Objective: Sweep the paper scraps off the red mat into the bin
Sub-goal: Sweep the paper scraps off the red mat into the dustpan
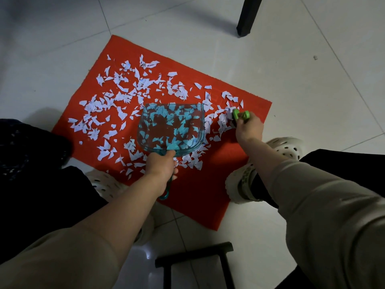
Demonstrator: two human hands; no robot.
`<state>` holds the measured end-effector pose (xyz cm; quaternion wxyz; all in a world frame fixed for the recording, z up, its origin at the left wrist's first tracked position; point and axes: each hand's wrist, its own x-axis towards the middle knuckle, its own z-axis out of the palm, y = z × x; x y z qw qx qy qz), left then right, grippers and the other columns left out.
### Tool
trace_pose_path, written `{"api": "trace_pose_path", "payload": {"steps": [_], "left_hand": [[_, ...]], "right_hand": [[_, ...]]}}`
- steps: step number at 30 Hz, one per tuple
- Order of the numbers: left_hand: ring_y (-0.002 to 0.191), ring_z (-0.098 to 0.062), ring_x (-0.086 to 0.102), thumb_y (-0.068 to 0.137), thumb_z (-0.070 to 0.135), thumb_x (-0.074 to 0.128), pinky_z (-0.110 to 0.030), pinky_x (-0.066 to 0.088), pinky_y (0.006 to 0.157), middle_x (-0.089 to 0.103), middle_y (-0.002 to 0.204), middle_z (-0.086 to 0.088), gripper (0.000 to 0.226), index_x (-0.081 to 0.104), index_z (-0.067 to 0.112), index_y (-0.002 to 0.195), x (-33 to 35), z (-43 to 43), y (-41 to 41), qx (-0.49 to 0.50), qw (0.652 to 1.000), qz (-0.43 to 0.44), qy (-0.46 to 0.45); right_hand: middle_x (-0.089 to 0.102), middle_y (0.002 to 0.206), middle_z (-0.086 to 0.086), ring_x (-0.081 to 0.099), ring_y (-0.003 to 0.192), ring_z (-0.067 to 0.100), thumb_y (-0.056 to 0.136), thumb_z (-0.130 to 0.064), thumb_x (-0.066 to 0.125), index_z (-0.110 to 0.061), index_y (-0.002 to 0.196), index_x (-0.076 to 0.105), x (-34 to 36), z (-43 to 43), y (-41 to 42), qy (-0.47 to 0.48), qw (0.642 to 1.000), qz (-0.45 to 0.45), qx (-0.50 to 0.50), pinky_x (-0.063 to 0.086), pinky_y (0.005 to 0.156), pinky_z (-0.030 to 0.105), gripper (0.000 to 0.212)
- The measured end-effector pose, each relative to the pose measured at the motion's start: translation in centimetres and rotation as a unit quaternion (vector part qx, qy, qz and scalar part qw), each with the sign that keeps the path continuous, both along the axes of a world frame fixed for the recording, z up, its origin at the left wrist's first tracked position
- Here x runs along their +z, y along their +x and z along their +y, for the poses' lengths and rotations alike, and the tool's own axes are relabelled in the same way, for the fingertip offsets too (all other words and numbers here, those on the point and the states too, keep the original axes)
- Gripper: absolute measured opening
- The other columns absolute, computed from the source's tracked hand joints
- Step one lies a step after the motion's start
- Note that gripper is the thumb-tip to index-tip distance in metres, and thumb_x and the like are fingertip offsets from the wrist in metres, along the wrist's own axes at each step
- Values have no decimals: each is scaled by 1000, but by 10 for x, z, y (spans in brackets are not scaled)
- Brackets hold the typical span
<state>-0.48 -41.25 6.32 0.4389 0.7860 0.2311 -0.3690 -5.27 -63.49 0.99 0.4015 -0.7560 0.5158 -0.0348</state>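
Nearest the lens, noted two beige-sleeved forearms reaching forward and down. Found left hand [160, 165] closed round the handle of a clear teal dustpan [170, 126], pan mouth pointing away from the body. Found right hand [249, 128] gripping a small green brush [240, 115], working end down among scraps just ahead of that hand.

Located paper scraps [116, 94] strewn over most of the red mat [218, 174], thickest ahead and to the left of the left hand. Found bare red only between the two hands and back toward the body. Could not tell whether the pieces showing teal through the pan lie inside it or beneath it. Could not identify the bin with confidence; noted a dark speckled shape [20, 147] left of the left hand, possibly it. Judged task barely begun: nearly all scraps not yet gathered, none seen binned.

Checked clearances. Noted mat edge close on the outer side of the right hand, hence a risk of flicking scraps onto the tile floor [312, 80]. Noted a white clog [287, 149] just behind the right hand and a dark furniture leg [248, 17] well beyond both hands, with open floor ahead. Noted a black frame [195, 257] low between the forearms.
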Motion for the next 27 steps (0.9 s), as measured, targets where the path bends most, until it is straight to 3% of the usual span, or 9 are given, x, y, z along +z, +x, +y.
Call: {"api": "trace_pose_path", "payload": {"steps": [4, 8, 11, 15, 17, 19, 22, 25, 27], "left_hand": [[53, -13, 50, 99, 25, 52, -23, 44, 43, 56, 75, -3, 27, 61, 4, 112, 1, 0, 0, 0, 1000, -3, 0], [55, -13, 51, 99, 25, 52, -24, 45, 46, 56, 77, -2, 24, 61, 6, 110, 3, 1, 0, 4, 1000, -9, -1], [56, -13, 51, 99, 25, 52, -24, 45, 47, 56, 76, -2, 23, 61, 7, 109, 5, 2, 0, 4, 1000, -9, -4], [55, -13, 50, 99, 26, 51, -25, 46, 48, 55, 75, -2, 21, 61, 8, 107, 6, 3, 1, 8, 1000, -8, -2], [56, -13, 50, 99, 26, 51, -25, 46, 49, 55, 74, -1, 19, 60, 10, 105, 7, 3, 1, 11, 1000, -8, -4], [56, -14, 50, 99, 26, 52, -26, 46, 50, 54, 74, -2, 18, 59, 10, 105, 8, 4, 1, 17, 1000, -7, -7], [57, -14, 50, 99, 26, 51, -26, 46, 50, 55, 75, -2, 18, 58, 10, 106, 10, 4, 1, 18, 1000, -10, -2], [57, -14, 49, 99, 26, 51, -26, 45, 50, 54, 75, -2, 20, 59, 9, 107, 10, 3, 0, 22, 1000, -10, -6], [56, -14, 49, 99, 26, 51, -26, 45, 50, 54, 75, -2, 21, 59, 9, 108, 11, 3, 0, 24, 1000, -10, -5]], "right_hand": [[58, 86, 9, 50, 77, 23, 96, -13, 44, 0, 100, 60, 4, 0, 1, -10, 999, -40, -33, 42, 68, 34, 22], [60, 96, 12, 48, 81, 24, 100, -19, 40, -2, 110, 56, 4, -6, -6, -44, 998, 0, -52, 30, 69, 26, 25], [63, 102, 15, 51, 83, 26, 100, -19, 42, -3, 112, 55, 1, 3, -6, -22, 999, 26, -21, 32, 70, 27, 24], [59, 91, 8, 50, 75, 21, 98, -13, 43, -5, 111, 60, 1, 24, -3, -1, 997, 17, 78, 36, 64, 27, 22], [59, 90, 5, 53, 72, 19, 97, -12, 43, -7, 109, 62, 1, 25, -4, 18, 997, 1, 70, 40, 61, 26, 22], [61, 90, 6, 59, 78, 25, 97, -16, 44, -6, 104, 62, 1, 20, -5, 31, 999, -22, 21, 49, 67, 34, 22], [58, 85, 6, 54, 78, 26, 98, -17, 43, -3, 100, 59, 1, 14, -6, -7, 1000, -16, -20, 42, 68, 33, 22], [56, 89, 7, 51, 80, 24, 99, -17, 43, -4, 107, 56, 1, 17, -6, -24, 999, 22, 8, 38, 70, 31, 20], [58, 91, 7, 56, 82, 26, 99, -17, 46, -5, 109, 58, 1, 26, -4, -1, 998, 37, 58, 46, 71, 34, 20]]}}
